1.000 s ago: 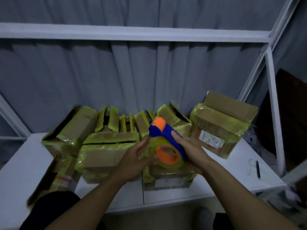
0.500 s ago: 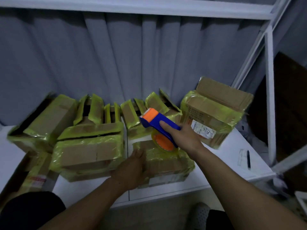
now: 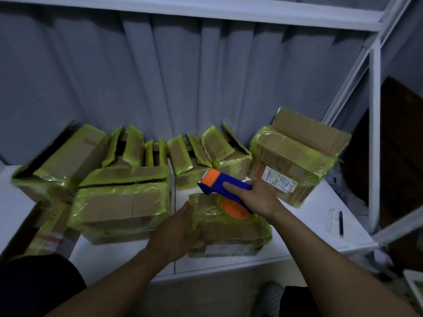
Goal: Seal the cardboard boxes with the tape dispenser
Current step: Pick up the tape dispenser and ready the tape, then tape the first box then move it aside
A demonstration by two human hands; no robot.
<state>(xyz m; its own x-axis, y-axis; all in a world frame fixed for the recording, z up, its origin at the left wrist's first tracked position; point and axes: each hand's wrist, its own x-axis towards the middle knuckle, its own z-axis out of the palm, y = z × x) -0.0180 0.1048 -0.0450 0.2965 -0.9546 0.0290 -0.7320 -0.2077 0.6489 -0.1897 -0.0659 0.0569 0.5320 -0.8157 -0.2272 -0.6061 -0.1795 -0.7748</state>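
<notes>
Far left, a tilted cardboard box (image 3: 61, 161) wrapped in yellow-green tape sits right at the left edge of the white table (image 3: 315, 216). A lower taped box (image 3: 45, 234) with a red-and-white label hangs off the front corner, print too blurry to read. Next over, a big taped cardboard box (image 3: 121, 202) fills the middle-left, with open-flapped boxes crammed behind it against the grey curtain (image 3: 183, 76). Only a thin strip of bare table runs along the front.

The left hand (image 3: 176, 229) lies on the left end of the small tape-wrapped box (image 3: 233, 232) up front, fingers loose, gripping nothing. Just right of it, the blue tape dispenser (image 3: 225, 186) with the orange tip is over that box, roll seemingly down on the top. The right hand (image 3: 258, 197) wraps the handle, index finger along the top.

Behind sits a large box (image 3: 293, 161) with a white shipping label, writing unreadable. Far right is bare table with a black pen (image 3: 341, 223), then the white metal frame post (image 3: 374, 133).
</notes>
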